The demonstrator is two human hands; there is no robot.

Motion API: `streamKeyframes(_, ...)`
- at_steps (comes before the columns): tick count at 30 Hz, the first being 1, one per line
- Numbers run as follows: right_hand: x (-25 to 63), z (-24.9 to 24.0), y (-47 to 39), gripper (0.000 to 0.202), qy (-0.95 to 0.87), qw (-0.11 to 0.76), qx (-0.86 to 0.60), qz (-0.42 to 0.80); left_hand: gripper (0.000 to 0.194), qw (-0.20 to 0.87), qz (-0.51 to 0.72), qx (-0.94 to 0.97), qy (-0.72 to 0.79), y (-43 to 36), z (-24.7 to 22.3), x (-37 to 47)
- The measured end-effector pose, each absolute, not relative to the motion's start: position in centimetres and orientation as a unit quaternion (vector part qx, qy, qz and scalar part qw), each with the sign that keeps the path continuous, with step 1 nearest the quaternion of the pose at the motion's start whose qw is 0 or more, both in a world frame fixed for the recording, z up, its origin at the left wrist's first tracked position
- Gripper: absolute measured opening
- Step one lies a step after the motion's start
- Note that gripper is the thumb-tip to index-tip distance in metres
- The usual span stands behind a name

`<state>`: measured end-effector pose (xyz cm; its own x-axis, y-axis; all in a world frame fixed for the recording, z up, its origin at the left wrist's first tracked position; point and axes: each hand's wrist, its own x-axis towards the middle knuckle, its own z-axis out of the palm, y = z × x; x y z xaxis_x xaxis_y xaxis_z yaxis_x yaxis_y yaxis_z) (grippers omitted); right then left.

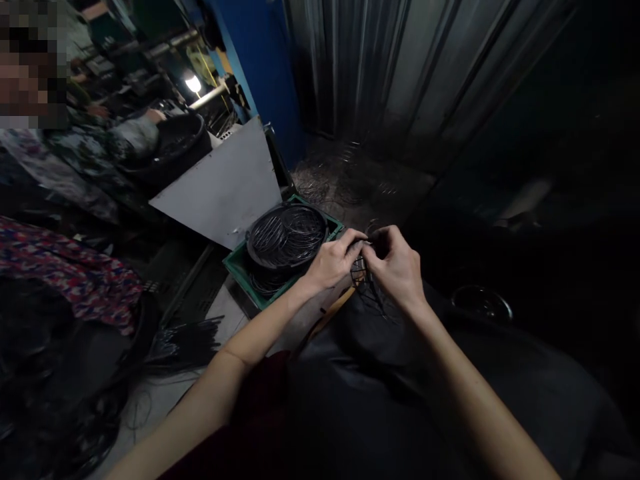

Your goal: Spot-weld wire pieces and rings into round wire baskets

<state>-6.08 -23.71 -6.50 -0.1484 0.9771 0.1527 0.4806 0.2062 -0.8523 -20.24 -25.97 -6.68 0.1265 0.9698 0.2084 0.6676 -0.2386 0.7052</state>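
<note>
In front of my dark-covered lap, my left hand and my right hand meet, their fingertips nearly touching. Both are closed in a pinch on the upper edge of a dark wire grid piece, which hangs below the fingers. The fingers hide much of it, and its full shape cannot be made out. Just beyond my left hand, a round black tub full of thin dark wire pieces rests in a green crate.
A pale panel leans behind the crate. Wire scraps litter the floor by a corrugated metal wall. At the left, a person's sleeve reaches to a black basin. Dark strips lie near my left forearm.
</note>
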Motion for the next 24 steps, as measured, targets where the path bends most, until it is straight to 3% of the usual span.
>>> streamKeyframes(5, -3.5, -6.1, -23.5, 0.023, -0.621, 0.41, -0.553, 0.374, 0.024, 0.263, 0.331, 0.767, 0.483, -24.8, -6.7, -19.4)
streamKeyframes(7, -2.4, -5.8, -23.7, 0.026, -0.616, 0.406, -0.584, 0.338, 0.025, 0.258, 0.318, 0.791, 0.455, -24.5, -6.9, -19.1)
streamKeyframes(12, -0.1, -5.4, -23.9, 0.029, -0.638, 0.331, -0.64, 0.272, 0.017, 0.141, 0.255, 0.883, 0.367, -22.8, -7.7, -18.5)
streamKeyframes(17, 1.0, -4.9, -24.1, 0.041, -0.601, 0.328, -0.609, 0.4, 0.028, 0.004, 0.161, 0.957, 0.243, -20.8, -5.8, -17.8)
streamKeyframes(21, 2.8, -5.0, -25.1, 0.044, -0.548, 0.289, -0.607, 0.497, 0.03, 0.023, 0.029, 0.991, 0.13, -21.6, -2.8, -17.4)
streamKeyframes(24, 4.5, -7.0, -23.7, 0.036, -0.585, 0.266, -0.583, 0.497, 0.029, -0.027, 0.007, 0.962, 0.272, -22.2, -2.4, -17.4)
